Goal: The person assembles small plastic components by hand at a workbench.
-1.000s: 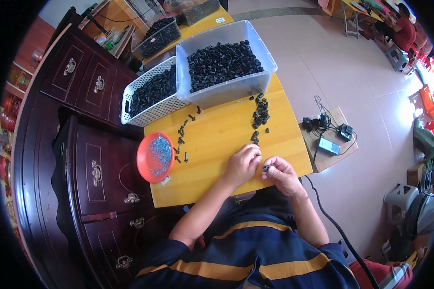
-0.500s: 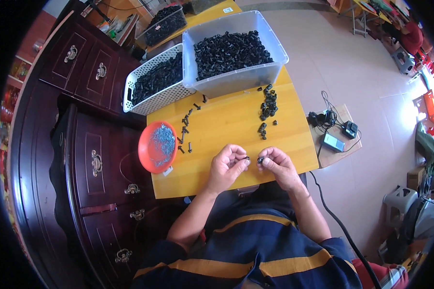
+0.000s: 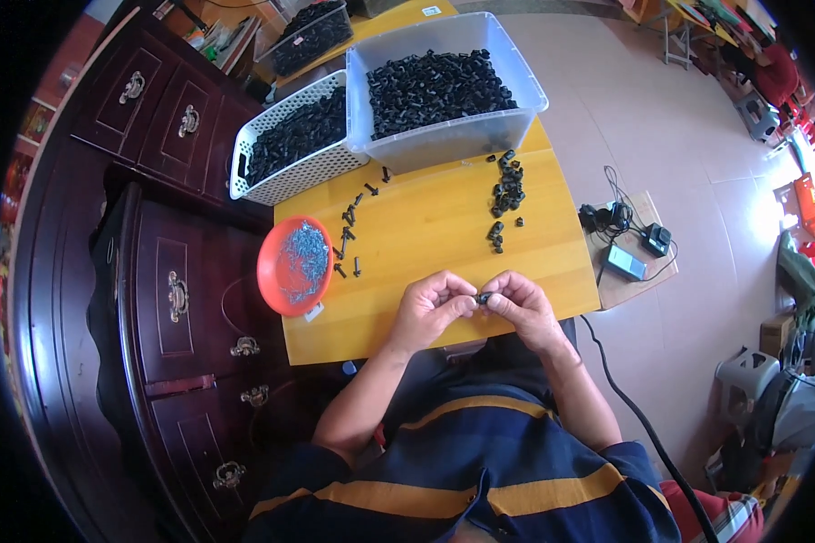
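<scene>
Senior inspector: State of the hands?

Inspector: Left hand [image 3: 432, 312] – thumb and fingertips pinched nearly closed on a small black plastic piece [image 3: 484, 298]; the other fingers are curled in behind. Right hand [image 3: 525, 314] – thumb and forefinger closed on the same spot from the right side; the fingertips of both hands meet or all but meet there; whether they grip one piece or two joined together, I cannot tell, as the fingers cover most of it.

Senior inspector: Position of the piece?

Inspector: Between the two hands, above the yellow wooden table [image 3: 426, 244], near its front edge.

Senior inspector: And the surroundings?

Inspector: Beyond the hands, toward the table's right side, lies a loose string of short black fittings [image 3: 507, 195]; on the left runs a broken row of black headed pins [image 3: 346, 244], one of them just beside the rest; left of that row stands an orange-red bowl [image 3: 273, 271] holding slim silvery metal pieces [image 3: 310, 253]. At the far end stand a translucent plastic bin [image 3: 453, 143] and, against its left side, a white perforated basket [image 3: 312, 172]; both are filled with black parts. A dark wooden cabinet [image 3: 186, 240] flanks the table on the left.
</scene>
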`<action>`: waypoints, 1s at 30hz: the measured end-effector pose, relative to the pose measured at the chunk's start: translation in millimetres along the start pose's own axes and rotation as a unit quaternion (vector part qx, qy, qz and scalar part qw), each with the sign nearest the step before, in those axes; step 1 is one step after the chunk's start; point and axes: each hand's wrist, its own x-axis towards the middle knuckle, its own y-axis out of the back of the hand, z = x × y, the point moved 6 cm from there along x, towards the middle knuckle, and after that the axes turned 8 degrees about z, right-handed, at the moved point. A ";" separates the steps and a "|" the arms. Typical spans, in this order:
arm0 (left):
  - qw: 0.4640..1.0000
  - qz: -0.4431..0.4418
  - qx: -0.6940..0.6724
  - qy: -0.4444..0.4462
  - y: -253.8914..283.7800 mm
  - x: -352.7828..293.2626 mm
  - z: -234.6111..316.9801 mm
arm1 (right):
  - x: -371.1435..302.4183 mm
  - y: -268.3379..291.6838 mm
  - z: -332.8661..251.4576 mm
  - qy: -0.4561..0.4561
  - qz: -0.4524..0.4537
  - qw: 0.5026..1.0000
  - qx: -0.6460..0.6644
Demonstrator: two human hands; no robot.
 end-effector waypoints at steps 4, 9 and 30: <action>1.000 -0.012 -0.003 -0.009 -1.0 -0.2 -0.9 | -0.2 3.0 1.1 0.001 0.007 1.000 -0.023; 1.000 -0.006 0.018 -0.009 -2.0 0.3 -1.1 | 0.0 5.7 3.0 0.008 0.011 1.000 -0.019; 0.987 0.026 0.150 -0.058 1.9 0.8 2.3 | -4.9 -8.5 -7.4 0.101 0.092 0.967 -0.215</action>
